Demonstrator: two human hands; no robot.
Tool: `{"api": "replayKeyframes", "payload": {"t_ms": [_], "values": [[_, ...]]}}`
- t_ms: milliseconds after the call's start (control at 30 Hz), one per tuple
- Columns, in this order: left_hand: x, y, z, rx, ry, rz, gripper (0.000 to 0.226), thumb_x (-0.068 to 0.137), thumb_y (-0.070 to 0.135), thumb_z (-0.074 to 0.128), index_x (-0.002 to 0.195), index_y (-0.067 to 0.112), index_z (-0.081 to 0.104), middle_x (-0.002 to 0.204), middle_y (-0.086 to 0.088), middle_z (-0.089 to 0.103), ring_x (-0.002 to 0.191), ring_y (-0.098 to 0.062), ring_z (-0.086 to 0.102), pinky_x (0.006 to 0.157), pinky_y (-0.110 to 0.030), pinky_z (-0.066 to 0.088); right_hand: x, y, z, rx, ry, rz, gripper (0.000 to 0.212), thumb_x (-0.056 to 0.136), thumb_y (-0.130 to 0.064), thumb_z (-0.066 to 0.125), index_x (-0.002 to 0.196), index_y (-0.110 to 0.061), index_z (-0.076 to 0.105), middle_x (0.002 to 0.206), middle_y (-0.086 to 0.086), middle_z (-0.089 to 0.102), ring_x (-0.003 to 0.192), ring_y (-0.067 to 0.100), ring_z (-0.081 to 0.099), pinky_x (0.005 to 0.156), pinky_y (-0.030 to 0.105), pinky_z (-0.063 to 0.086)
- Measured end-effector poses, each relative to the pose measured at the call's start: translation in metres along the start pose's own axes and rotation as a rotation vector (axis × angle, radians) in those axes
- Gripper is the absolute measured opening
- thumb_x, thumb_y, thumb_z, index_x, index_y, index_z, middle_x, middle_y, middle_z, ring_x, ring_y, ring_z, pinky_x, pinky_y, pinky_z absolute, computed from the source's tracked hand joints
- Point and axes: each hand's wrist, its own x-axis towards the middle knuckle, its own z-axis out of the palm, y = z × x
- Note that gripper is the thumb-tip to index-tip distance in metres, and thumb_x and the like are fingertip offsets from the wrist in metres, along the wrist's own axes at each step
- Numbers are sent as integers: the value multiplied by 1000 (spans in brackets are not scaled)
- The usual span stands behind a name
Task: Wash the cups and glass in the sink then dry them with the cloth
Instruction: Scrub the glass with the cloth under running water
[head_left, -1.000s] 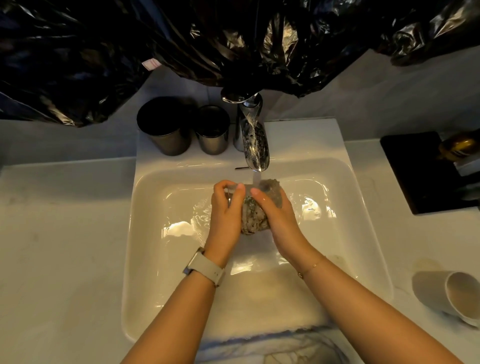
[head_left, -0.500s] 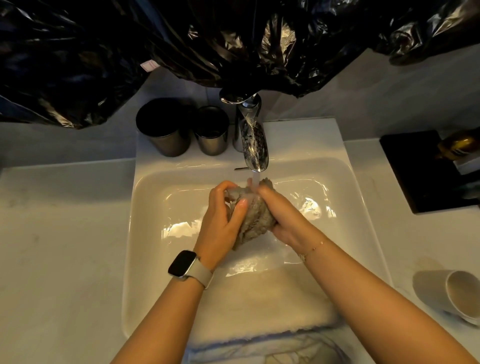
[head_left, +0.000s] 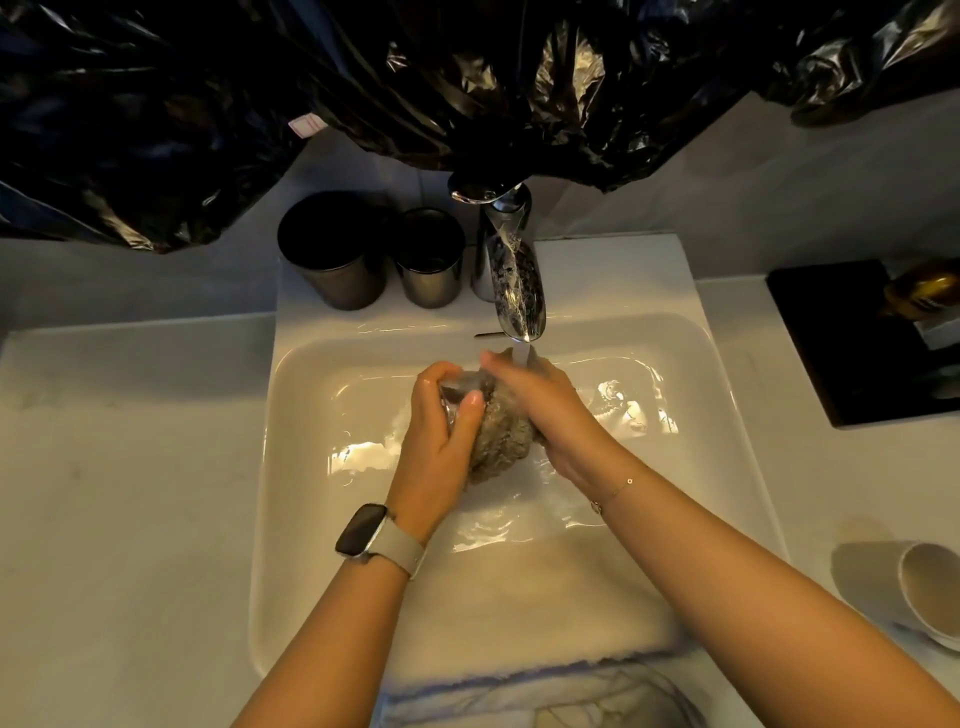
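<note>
Over the white sink (head_left: 291, 467), my left hand (head_left: 441, 441) grips a clear glass (head_left: 462, 387) lying roughly sideways. My right hand (head_left: 545, 410) presses a grey, rough scrubber (head_left: 501, 444) against the glass, under the running stream from the chrome faucet (head_left: 511, 280). Most of the glass is hidden by fingers and the scrubber. Two dark metal cups, a larger one (head_left: 332, 260) and a smaller one (head_left: 428, 265), stand upright on the sink's back ledge, left of the faucet. A white cup (head_left: 927, 592) lies on its side on the counter at the far right.
A white towel (head_left: 519, 618) drapes over the sink's front edge. A black tray (head_left: 841, 353) with an amber bottle (head_left: 919, 293) sits on the counter at the right. Black plastic sheeting (head_left: 363, 78) hangs over the wall behind. Water pools in the basin.
My left wrist has rolled so the watch face points up, and the glass now lies toward the left. My right hand has slid over the scrubber, rubbing it against the glass.
</note>
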Motion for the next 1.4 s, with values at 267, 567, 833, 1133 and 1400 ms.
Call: {"api": "replayKeyframes", "payload": {"t_ms": [267, 567, 833, 1133, 1400], "values": [[3, 11, -3, -193, 13, -225, 29, 94, 62, 41, 112, 39, 44, 108, -2, 61, 94, -14, 64, 75, -28, 54, -5, 17, 5, -57, 125, -233, 50, 79, -45, 72, 120, -19, 61, 107, -2, 71, 98, 13, 69, 85, 31, 55], [0, 6, -10, -85, 67, -102, 60, 90, 63, 55, 134, 32, 30, 108, 2, 57, 91, 5, 61, 76, -10, 47, 3, 4, 4, 66, -77, 126, 84, 59, -77, 70, 129, -34, 56, 127, -1, 64, 115, 21, 62, 100, 46, 49], [-6, 24, 23, -827, 331, -443, 71, 66, 36, 79, 127, 11, 52, 119, -12, 70, 110, -24, 68, 97, -41, 55, -15, 16, 13, 29, 255, -83, 52, 92, -59, 49, 93, -9, 60, 79, 6, 70, 75, 22, 67, 71, 36, 53], [0, 25, 23, -742, 269, -273, 69, 72, 29, 84, 132, 24, 49, 132, 1, 62, 121, -18, 62, 92, -31, 55, -24, 22, -1, -49, 344, -57, 49, 90, -49, 59, 74, -4, 67, 76, 15, 72, 76, 27, 71, 73, 39, 56], [8, 22, -16, -252, -27, -42, 78, 62, 36, 93, 125, 40, 47, 126, 5, 61, 115, -11, 61, 94, -30, 55, -43, 5, -37, 90, 235, -88, 28, 91, -39, 62, 91, -11, 69, 84, 4, 72, 74, 13, 70, 62, 21, 57]]}}
